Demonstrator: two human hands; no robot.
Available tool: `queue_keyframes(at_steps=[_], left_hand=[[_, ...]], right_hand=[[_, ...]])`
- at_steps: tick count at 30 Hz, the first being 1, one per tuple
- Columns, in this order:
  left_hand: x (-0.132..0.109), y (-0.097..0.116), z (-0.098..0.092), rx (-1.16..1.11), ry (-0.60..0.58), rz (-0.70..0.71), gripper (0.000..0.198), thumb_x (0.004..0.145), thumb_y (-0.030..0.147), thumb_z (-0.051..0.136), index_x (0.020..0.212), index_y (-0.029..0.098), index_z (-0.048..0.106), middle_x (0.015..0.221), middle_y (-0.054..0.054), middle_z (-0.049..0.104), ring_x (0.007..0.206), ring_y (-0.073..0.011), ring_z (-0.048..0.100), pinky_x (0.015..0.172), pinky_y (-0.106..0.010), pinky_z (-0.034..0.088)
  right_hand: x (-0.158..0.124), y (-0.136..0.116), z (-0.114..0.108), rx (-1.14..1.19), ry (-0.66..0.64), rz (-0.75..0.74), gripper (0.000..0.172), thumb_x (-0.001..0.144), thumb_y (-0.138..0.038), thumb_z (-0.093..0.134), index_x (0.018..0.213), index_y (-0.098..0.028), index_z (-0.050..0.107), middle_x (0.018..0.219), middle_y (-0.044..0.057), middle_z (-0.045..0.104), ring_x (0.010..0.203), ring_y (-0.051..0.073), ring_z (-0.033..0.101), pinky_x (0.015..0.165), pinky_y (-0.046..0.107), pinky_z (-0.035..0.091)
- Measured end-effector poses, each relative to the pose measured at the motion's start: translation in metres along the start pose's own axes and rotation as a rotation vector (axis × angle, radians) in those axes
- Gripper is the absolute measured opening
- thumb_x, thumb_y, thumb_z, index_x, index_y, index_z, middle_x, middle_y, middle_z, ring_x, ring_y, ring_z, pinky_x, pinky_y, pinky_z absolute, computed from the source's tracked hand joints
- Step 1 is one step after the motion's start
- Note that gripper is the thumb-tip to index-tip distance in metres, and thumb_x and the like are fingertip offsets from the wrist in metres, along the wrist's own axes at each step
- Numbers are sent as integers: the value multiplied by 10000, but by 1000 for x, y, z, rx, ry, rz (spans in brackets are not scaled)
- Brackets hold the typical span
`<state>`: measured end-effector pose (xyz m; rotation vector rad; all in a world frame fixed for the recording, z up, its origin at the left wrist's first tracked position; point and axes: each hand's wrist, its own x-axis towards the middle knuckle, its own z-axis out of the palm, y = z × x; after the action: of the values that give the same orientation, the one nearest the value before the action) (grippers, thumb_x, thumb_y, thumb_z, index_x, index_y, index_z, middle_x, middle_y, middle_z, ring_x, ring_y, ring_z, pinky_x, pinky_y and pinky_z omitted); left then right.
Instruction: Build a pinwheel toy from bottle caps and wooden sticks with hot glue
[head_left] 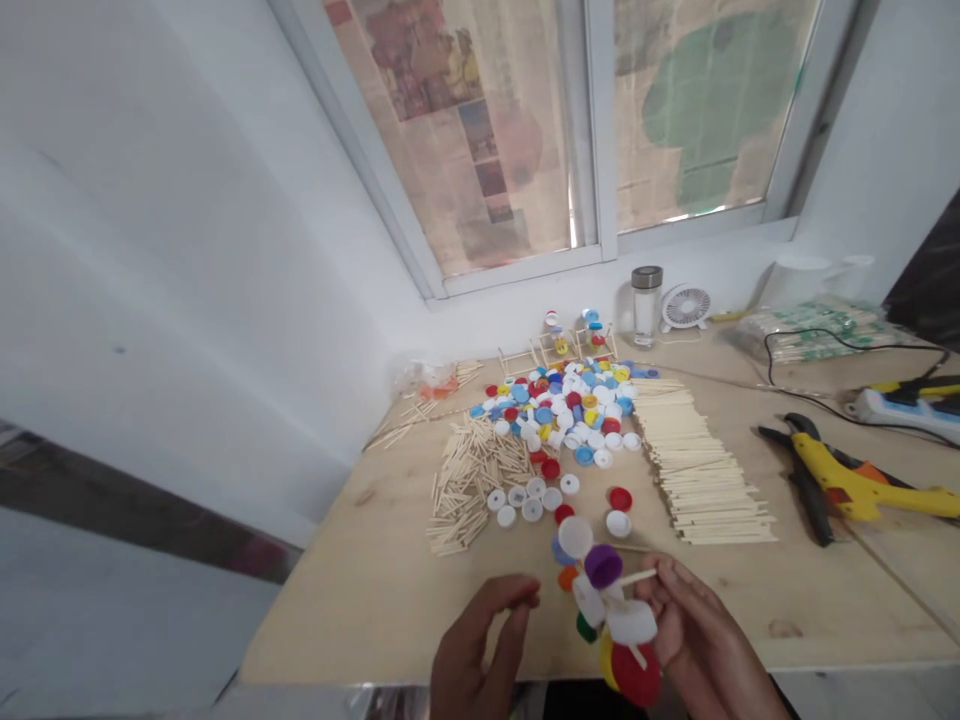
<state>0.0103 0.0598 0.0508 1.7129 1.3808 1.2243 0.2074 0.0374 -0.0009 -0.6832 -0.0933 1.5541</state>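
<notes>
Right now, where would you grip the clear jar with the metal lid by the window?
Probably around the clear body of the jar, below its metal lid, coming from the front: it stands upright and round, and the small fan stands close on its right.

**What the view withholds**

Both wrists run off the bottom edge. The left hand (480,640) shows pinched fingertips, and whether anything sits between them cannot be told. The right hand (697,640) grips the cap-and-stick model (611,615), and its fingers cover the place where the sticks join. The yellow glue gun (862,488) and the power strip (904,408) are cut off at the right edge. The small structures (574,335) behind the cap pile (562,410) are too small to read, perhaps more caps on sticks.
</notes>
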Motion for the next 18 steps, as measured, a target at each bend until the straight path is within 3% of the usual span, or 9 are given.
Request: queue_keyframes(at_steps=[1, 5, 18], left_hand=[[4, 6, 5, -13, -54, -2, 208, 809, 392, 608, 862, 227, 724, 791, -29, 728, 758, -177, 680, 724, -250, 554], [12, 17, 18, -78, -75, -12, 186, 838, 315, 579, 917, 208, 708, 851, -38, 718, 791, -171, 668, 732, -259, 537], [7, 34, 32, -71, -116, -18, 169, 830, 246, 592, 967, 203, 681, 915, -28, 718, 839, -156, 655, 764, -251, 507]], right_hand=[[0, -3, 5, -5, -4, -8, 137, 732, -298, 756, 794, -186, 708, 729, 28, 673, 652, 118, 587, 631, 232, 490], [4, -12, 21, -1, -43, -18, 102, 764, -265, 727, 824, -183, 712, 752, 30, 676, 689, 118, 590, 697, 241, 494], [-12, -18, 33, -76, 2, -69, 199, 706, -301, 775, 814, -146, 711, 683, 28, 684, 622, 92, 585, 595, 183, 467]])
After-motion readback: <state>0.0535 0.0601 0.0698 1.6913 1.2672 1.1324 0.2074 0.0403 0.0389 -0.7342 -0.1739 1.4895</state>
